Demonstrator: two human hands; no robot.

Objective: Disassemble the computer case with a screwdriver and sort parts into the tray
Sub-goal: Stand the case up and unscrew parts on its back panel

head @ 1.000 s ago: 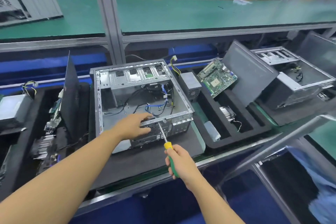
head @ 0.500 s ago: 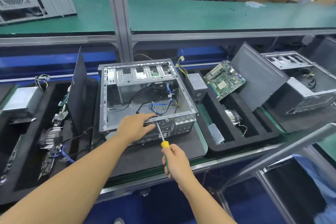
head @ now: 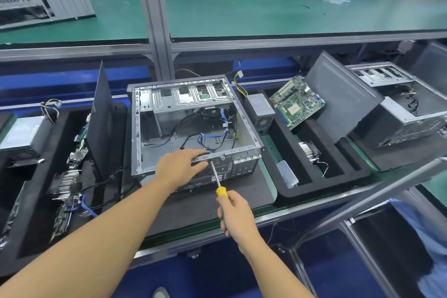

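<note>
Screwdriver: green handle mostly hidden in right hand.
Second case: cut off by right edge.

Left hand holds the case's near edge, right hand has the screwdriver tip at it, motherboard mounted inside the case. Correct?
One slip. The head view shows the motherboard out of the case, leaning in the foam tray to its right; only cables show inside. The left hand does hold the near edge, and the right hand grips the screwdriver.
</note>
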